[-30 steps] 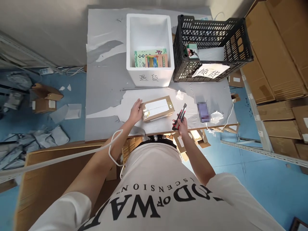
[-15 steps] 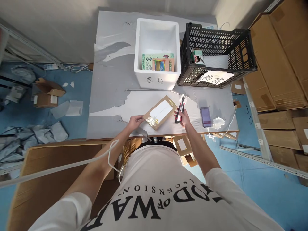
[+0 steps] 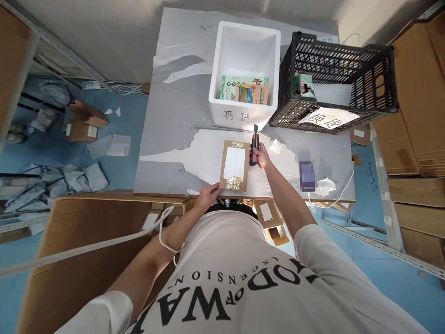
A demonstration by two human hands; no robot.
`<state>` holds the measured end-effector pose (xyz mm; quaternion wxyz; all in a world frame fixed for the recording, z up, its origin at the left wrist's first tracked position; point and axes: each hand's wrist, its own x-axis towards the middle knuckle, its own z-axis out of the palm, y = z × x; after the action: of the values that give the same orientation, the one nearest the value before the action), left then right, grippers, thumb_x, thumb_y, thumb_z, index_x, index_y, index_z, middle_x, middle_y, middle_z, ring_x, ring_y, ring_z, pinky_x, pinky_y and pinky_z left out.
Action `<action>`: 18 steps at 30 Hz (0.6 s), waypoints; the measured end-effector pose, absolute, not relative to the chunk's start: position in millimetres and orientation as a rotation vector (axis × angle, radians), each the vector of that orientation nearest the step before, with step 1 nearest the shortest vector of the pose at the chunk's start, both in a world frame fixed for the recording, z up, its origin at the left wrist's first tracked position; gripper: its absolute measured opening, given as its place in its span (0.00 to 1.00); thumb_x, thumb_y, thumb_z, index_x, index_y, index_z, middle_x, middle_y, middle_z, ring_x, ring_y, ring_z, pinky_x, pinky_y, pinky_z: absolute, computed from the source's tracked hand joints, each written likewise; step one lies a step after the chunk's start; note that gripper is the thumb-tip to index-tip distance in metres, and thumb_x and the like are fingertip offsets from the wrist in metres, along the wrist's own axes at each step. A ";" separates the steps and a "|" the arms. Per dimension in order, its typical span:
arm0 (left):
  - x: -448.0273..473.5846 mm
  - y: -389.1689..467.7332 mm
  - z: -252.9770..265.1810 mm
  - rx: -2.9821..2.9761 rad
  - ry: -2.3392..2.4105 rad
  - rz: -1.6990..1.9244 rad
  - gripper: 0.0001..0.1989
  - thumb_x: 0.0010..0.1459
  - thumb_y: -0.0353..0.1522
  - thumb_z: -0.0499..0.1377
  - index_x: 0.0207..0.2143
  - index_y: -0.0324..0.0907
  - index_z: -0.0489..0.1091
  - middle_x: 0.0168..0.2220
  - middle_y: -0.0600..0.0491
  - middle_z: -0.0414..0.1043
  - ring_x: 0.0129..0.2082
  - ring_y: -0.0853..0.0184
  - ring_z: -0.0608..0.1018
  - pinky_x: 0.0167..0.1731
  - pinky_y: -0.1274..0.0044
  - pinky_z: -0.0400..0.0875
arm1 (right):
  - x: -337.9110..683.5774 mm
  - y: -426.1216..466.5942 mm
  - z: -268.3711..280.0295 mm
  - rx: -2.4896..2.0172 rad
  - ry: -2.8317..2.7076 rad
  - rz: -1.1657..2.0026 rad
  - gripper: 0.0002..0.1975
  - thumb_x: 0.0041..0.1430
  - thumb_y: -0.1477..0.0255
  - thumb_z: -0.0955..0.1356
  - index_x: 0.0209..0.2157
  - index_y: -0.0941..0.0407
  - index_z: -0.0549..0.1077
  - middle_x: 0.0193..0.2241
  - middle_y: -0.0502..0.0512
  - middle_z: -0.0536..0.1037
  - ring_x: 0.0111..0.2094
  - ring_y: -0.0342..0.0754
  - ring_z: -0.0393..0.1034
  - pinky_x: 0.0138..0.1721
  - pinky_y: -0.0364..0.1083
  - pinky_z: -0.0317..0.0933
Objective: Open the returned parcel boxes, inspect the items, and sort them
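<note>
- Box [image 3: 235, 165]: brown cardboard, oblong, flat-faced; a white label [image 3: 233, 161] is covering its middle, glossy yellowish tape [image 3: 235, 183] is shining at both ends.
- It is sitting near the front edge of the grey table [image 3: 167, 116], between my hands.
- My left hand [image 3: 207, 195] is gripping its near-left corner.
- My right hand [image 3: 262, 156] is clasping a black-and-red knife [image 3: 254, 150], blade pointing away.

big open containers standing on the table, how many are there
2: a white foam box beyond the cardboard parcel, and a black plastic crate just to the foam box's right. The space behind them is partly hidden.
</note>
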<state>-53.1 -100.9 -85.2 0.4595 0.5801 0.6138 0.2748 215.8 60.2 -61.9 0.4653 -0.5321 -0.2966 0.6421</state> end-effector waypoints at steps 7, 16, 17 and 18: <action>-78.4 -65.9 -84.3 1.498 1.531 0.509 0.28 0.51 0.37 0.60 0.56 0.39 0.70 0.52 0.46 0.75 0.47 0.56 0.79 0.50 0.66 0.74 | 232.0 15.4 -56.4 -1.355 -0.622 1.383 0.19 0.50 0.66 0.71 0.42 0.50 0.63 0.53 0.51 0.72 0.33 0.40 0.73 0.35 0.45 0.70; -49.2 95.4 -61.4 1.050 1.297 0.681 0.27 0.57 0.45 0.59 0.57 0.45 0.68 0.63 0.45 0.62 0.63 0.59 0.65 0.58 0.62 0.63 | 200.4 -132.0 -44.3 -1.298 -0.057 1.654 0.17 0.53 0.63 0.72 0.44 0.49 0.67 0.53 0.53 0.74 0.38 0.48 0.76 0.35 0.52 0.74; -43.4 101.6 -59.0 1.028 1.259 0.655 0.27 0.55 0.44 0.61 0.56 0.45 0.69 0.62 0.46 0.64 0.62 0.59 0.65 0.58 0.62 0.62 | 192.6 -137.4 -44.5 -1.279 -0.015 1.676 0.17 0.53 0.63 0.72 0.44 0.49 0.66 0.53 0.52 0.74 0.40 0.50 0.76 0.36 0.53 0.74; -38.4 104.8 -57.1 1.015 1.237 0.633 0.27 0.53 0.44 0.63 0.54 0.45 0.70 0.60 0.46 0.67 0.61 0.59 0.66 0.58 0.63 0.61 | 185.5 -140.3 -45.3 -1.262 0.013 1.680 0.17 0.54 0.64 0.72 0.44 0.48 0.66 0.52 0.52 0.74 0.42 0.51 0.76 0.36 0.53 0.74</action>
<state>-38.4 104.8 -57.1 0.6521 0.4472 0.5450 0.2788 185.5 -140.3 -45.3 0.4969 -0.5213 0.0056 0.6938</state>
